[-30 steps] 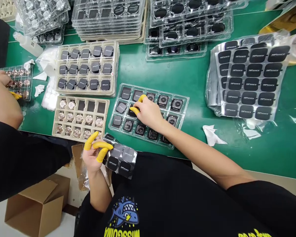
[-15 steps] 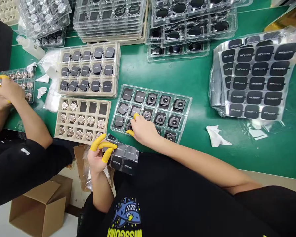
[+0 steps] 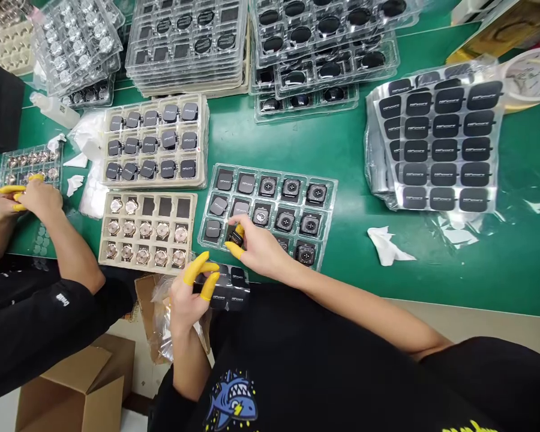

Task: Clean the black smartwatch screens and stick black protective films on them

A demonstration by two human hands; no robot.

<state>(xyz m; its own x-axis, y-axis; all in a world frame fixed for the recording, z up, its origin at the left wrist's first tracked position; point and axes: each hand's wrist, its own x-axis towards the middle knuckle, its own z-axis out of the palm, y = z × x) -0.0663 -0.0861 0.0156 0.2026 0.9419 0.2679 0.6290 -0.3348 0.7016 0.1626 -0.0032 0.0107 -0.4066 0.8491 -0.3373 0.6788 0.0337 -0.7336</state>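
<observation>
Head view: the right hand (image 3: 261, 245) grasps a dark watch (image 3: 235, 234) at the near side of the clear tray (image 3: 327, 219), toward its left end. Hazard 1: the watch may slip, since only the yellow-covered tips appear to bear it; a loose pinch would be the cause. Hazard 2: the watch sits at a tilt and may scrape a wall or knock the neighbouring pieces if lifted or lowered unevenly. Hazard 3: the sticker sheet (image 3: 227, 288) lies over the near edge of the table (image 3: 297, 138), in front of the black shirt (image 3: 342, 360); a forearm movement may bend it or catch it on the cloth.

Grip, right: thumb and finger close together, spaced about the watch's thickness. Grip, left: the left hand (image 3: 189, 301) pinches the sheet's left end between thumb and fingers; the contact beneath is hidden.
</observation>
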